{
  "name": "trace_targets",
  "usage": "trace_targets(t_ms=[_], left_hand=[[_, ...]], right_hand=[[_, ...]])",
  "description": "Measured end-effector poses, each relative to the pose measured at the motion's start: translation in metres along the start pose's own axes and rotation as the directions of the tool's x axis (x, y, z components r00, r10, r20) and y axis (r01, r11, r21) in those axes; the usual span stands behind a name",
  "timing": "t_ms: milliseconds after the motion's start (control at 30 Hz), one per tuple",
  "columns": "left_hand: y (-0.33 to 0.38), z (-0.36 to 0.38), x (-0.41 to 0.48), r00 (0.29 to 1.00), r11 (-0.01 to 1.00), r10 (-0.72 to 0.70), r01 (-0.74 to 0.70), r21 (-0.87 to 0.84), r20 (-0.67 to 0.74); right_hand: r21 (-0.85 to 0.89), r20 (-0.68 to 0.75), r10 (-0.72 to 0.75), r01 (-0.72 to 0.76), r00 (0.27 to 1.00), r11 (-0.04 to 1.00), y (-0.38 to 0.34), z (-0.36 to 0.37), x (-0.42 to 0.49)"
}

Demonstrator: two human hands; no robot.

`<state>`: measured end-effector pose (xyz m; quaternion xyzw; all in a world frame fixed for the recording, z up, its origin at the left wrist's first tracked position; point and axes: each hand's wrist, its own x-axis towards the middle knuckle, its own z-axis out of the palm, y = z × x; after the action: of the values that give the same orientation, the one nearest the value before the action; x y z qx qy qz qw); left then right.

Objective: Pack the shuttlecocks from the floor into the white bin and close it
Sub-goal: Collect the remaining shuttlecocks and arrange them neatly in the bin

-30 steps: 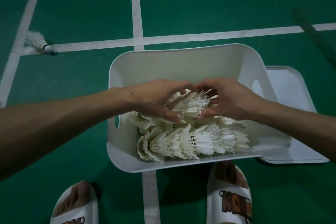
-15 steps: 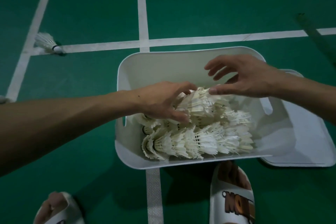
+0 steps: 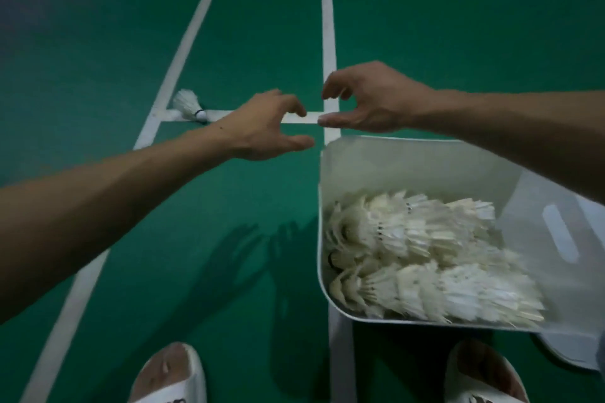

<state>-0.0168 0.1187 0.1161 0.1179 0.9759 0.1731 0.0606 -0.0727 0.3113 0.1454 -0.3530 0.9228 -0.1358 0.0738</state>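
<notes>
Both hands are empty. The left hand (image 3: 268,127) and right hand (image 3: 363,98) hover with fingers loosely curled and apart, beyond the white bin (image 3: 409,167). One shuttlecock (image 3: 188,105) lies on the floor (image 3: 98,42) on a court line, left of the left hand. The bin holds stacked shuttlecocks (image 3: 419,255). Risk: a hasty pinch may crush the feathers, or an arm may knock the bin's rim.
</notes>
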Motion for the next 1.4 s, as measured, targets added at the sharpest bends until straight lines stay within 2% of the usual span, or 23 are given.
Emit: trace_targets(t_ms=[100,233,367,467,600,733,867,1000,1100,1167,1300,1400], left_hand=[[-0.046,0.001,-0.010,0.989,0.988,-0.147,0.148,-0.039,0.010],[-0.106,0.009,-0.022,0.966,0.964,-0.255,0.257,-0.062,0.042],[-0.168,0.021,-0.040,0.908,0.905,-0.416,0.419,-0.074,0.052],[-0.222,0.031,-0.059,0.819,0.816,-0.573,0.572,-0.084,0.004],[-0.286,0.034,-0.087,0.648,0.654,-0.756,0.753,-0.077,-0.092],[-0.327,0.030,-0.121,0.499,0.508,-0.855,0.861,-0.031,-0.141],[-0.352,0.035,-0.145,0.375,0.379,-0.923,0.925,-0.030,-0.082],[-0.361,0.048,-0.148,0.400,0.400,-0.916,0.917,0.012,-0.029],[-0.369,0.044,-0.143,0.415,0.413,-0.908,0.910,0.038,-0.064],[-0.378,0.040,-0.140,0.395,0.393,-0.916,0.919,0.042,-0.073],[-0.384,0.041,-0.134,0.362,0.360,-0.932,0.932,-0.048,0.023],[-0.378,0.039,-0.124,0.417,0.417,-0.909,0.909,-0.021,0.008]], right_hand=[[-0.044,0.072,-0.056,0.059,0.996,0.997,-0.032,0.023,0.047],[-0.069,0.178,-0.126,0.141,0.976,0.988,-0.071,0.061,0.104],[-0.050,0.247,-0.148,0.165,0.958,0.985,-0.097,0.095,0.156],[-0.016,0.274,-0.141,0.151,0.951,0.988,-0.106,0.119,0.195],[0.024,0.250,-0.106,0.103,0.962,0.994,-0.113,0.152,0.249],[0.030,0.236,-0.096,0.092,0.967,0.995,-0.118,0.183,0.287],[0.038,0.229,-0.095,0.089,0.969,0.995,-0.119,0.206,0.305],[0.057,0.203,-0.068,0.058,0.977,0.997,-0.119,0.222,0.315],[0.062,0.174,-0.028,0.018,0.984,0.998,-0.119,0.231,0.319],[0.088,0.139,-0.003,-0.010,0.990,0.996,-0.119,0.233,0.320],[0.128,0.091,0.030,-0.042,0.995,0.991,-0.117,0.235,0.320],[0.156,0.060,0.051,-0.060,0.997,0.986,-0.119,0.233,0.322]])
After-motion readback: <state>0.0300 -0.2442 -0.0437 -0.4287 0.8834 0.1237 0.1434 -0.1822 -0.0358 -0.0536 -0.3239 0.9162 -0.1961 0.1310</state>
